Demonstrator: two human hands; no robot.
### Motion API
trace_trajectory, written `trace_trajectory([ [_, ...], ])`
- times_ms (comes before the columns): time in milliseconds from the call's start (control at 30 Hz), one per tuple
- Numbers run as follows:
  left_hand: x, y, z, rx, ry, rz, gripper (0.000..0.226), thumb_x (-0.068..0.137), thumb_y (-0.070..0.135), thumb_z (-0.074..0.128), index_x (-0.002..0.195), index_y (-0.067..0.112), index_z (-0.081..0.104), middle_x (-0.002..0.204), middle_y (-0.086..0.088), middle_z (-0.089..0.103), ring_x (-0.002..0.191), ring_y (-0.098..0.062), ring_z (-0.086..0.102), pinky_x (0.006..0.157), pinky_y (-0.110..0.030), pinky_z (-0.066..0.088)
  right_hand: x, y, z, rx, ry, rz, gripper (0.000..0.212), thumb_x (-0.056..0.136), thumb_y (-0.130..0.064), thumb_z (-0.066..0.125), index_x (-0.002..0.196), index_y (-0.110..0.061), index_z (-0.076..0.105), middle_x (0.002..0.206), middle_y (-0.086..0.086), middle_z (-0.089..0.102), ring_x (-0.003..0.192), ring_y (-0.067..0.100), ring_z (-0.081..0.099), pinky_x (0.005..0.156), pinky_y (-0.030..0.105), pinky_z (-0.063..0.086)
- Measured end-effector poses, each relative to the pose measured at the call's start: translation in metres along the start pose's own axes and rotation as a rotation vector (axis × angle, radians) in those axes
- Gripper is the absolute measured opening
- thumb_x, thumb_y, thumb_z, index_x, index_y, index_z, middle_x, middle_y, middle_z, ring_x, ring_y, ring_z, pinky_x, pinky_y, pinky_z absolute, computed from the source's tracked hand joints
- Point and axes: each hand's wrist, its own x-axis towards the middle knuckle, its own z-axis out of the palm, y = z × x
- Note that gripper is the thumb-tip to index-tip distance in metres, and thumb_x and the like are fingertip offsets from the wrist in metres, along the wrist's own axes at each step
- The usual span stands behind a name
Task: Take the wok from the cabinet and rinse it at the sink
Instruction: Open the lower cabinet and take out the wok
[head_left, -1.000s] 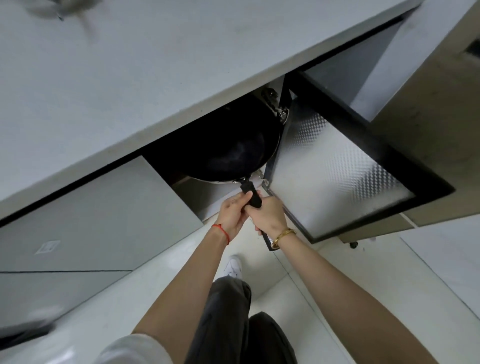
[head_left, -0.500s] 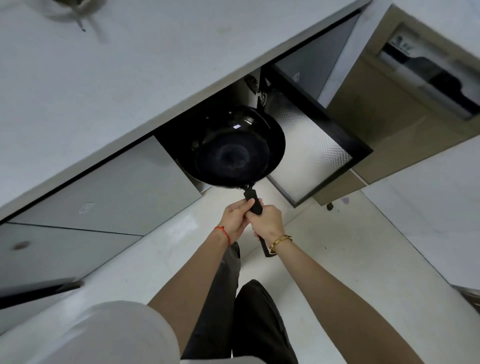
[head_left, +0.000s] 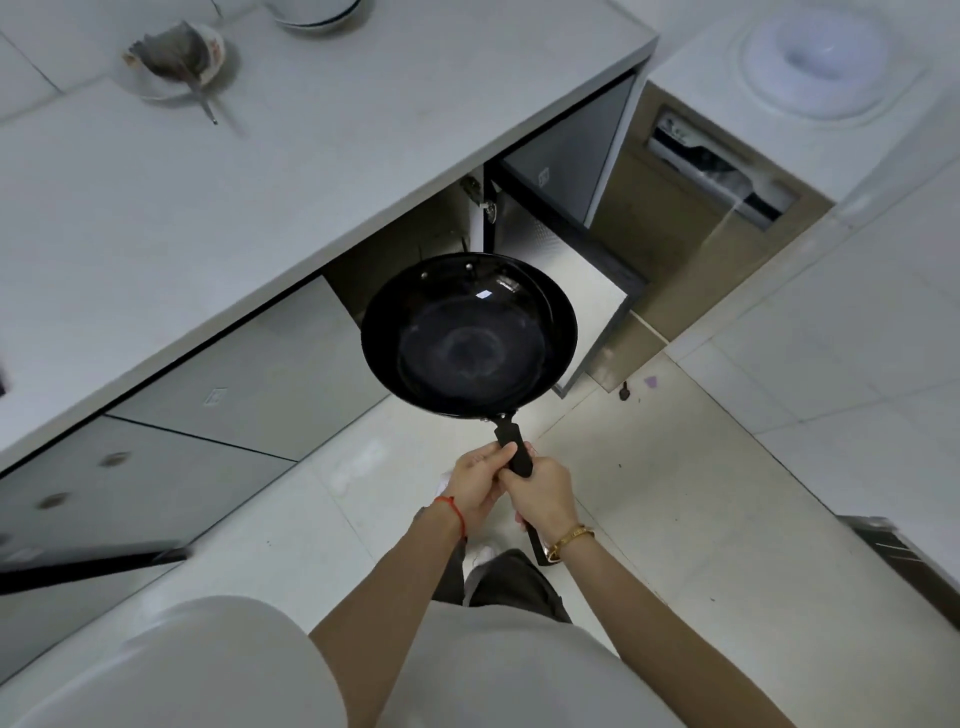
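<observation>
Both hands, left hand (head_left: 475, 480) and right hand (head_left: 543, 493), gripping wok (head_left: 467, 335) handle, clear of cabinet (head_left: 410, 244) opening

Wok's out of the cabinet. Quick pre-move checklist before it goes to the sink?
1. Grip: left hand and right hand both wrapped round the handle: ok.
2. Wok clear of the cabinet opening: ok.
3. Wok level, nothing inside: ok.
4. Cabinet door shut: not ok, it stands open beside the wok.
5. Sink located: cannot tell, none in view.
6. Countertop path: not ok, a dish with a utensil sits near the far edge.
</observation>
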Motion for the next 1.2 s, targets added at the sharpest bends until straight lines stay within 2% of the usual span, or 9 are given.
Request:
trace_trajectory([
  [133, -0.029, -0.002, 0.006, 0.004, -0.021, 0.001, 0.033, 0.097, 0.010, 0.053, 0.120, -0.012, 0.060, 0.110, -0.017, 0.069, 0.097, -0.016, 0.069, 0.083, -0.024, 0.055, -0.028, 0.001, -0.002, 0.006, 0.029, -0.029, 0.018, 0.087, -0.022, 0.064, 0.078, -0.006, 0.067, 0.052, 0.002, 0.056, 0.045, 0.019, 0.055, 0.045, 0.029, 0.047],
  [400, -0.069, 0.014, 0.004, 0.028, -0.069, 0.029, 0.031, 0.096, 0.006, 0.052, 0.119, -0.013, 0.060, 0.107, -0.017, 0.069, 0.094, -0.016, 0.069, 0.084, -0.024, 0.055, -0.065, -0.011, 0.003, 0.008, 0.089, -0.091, 0.022, 0.087, -0.025, 0.060, 0.085, -0.004, 0.066, 0.047, 0.004, 0.054, 0.043, 0.023, 0.054, 0.048, 0.038, 0.050],
  [567, -0.085, 0.025, -0.006, 0.048, -0.121, 0.067, 0.030, 0.096, 0.004, 0.052, 0.118, -0.016, 0.059, 0.106, -0.020, 0.067, 0.095, -0.019, 0.067, 0.087, -0.026, 0.054, -0.081, -0.021, 0.012, 0.012, 0.103, -0.115, 0.028, 0.088, -0.025, 0.062, 0.072, -0.002, 0.062, 0.047, 0.007, 0.054, 0.042, 0.022, 0.054, 0.047, 0.041, 0.051],
  [700, -0.094, 0.032, -0.013, 0.035, -0.129, 0.091, 0.031, 0.096, 0.004, 0.053, 0.120, -0.015, 0.059, 0.108, -0.021, 0.067, 0.099, -0.020, 0.067, 0.088, -0.025, 0.054, -0.091, -0.030, 0.017, -0.001, 0.107, -0.130, 0.030, 0.087, -0.024, 0.062, 0.063, -0.006, 0.057, 0.041, 0.002, 0.051, 0.040, 0.022, 0.053, 0.045, 0.034, 0.047],
  [800, -0.100, 0.038, -0.019, 0.034, -0.139, 0.114, 0.031, 0.096, 0.005, 0.054, 0.118, -0.015, 0.060, 0.107, -0.020, 0.068, 0.101, -0.022, 0.066, 0.090, -0.026, 0.053, -0.099, -0.040, 0.022, -0.005, 0.108, -0.149, 0.030, 0.087, -0.021, 0.061, 0.059, -0.013, 0.054, 0.041, 0.002, 0.050, 0.034, 0.015, 0.050, 0.039, 0.025, 0.043],
  [867, -0.105, 0.043, -0.024, 0.043, -0.150, 0.136, 0.030, 0.096, 0.006, 0.054, 0.116, -0.014, 0.061, 0.106, -0.019, 0.068, 0.100, -0.021, 0.066, 0.090, -0.026, 0.053, -0.103, -0.047, 0.027, -0.001, 0.101, -0.160, 0.029, 0.088, -0.019, 0.061, 0.060, -0.012, 0.055, 0.041, 0.002, 0.050, 0.030, 0.012, 0.048, 0.036, 0.020, 0.040],
  [1033, -0.116, 0.055, -0.043, 0.045, -0.136, 0.187, 0.029, 0.095, 0.006, 0.055, 0.115, -0.013, 0.062, 0.105, -0.019, 0.069, 0.098, -0.021, 0.067, 0.087, -0.025, 0.053, -0.109, -0.061, 0.045, 0.014, 0.079, -0.195, 0.028, 0.089, -0.021, 0.060, 0.064, -0.008, 0.059, 0.042, 0.000, 0.050, 0.031, 0.012, 0.048, 0.037, 0.023, 0.041],
  [1200, -0.132, 0.061, -0.066, 0.032, -0.104, 0.240, 0.030, 0.095, 0.006, 0.055, 0.117, -0.015, 0.061, 0.108, -0.022, 0.067, 0.103, -0.023, 0.066, 0.089, -0.026, 0.053, -0.116, -0.069, 0.065, 0.001, 0.027, -0.233, 0.031, 0.091, -0.027, 0.059, 0.070, -0.004, 0.062, 0.047, 0.007, 0.054, 0.038, 0.019, 0.053, 0.036, 0.024, 0.042],
])
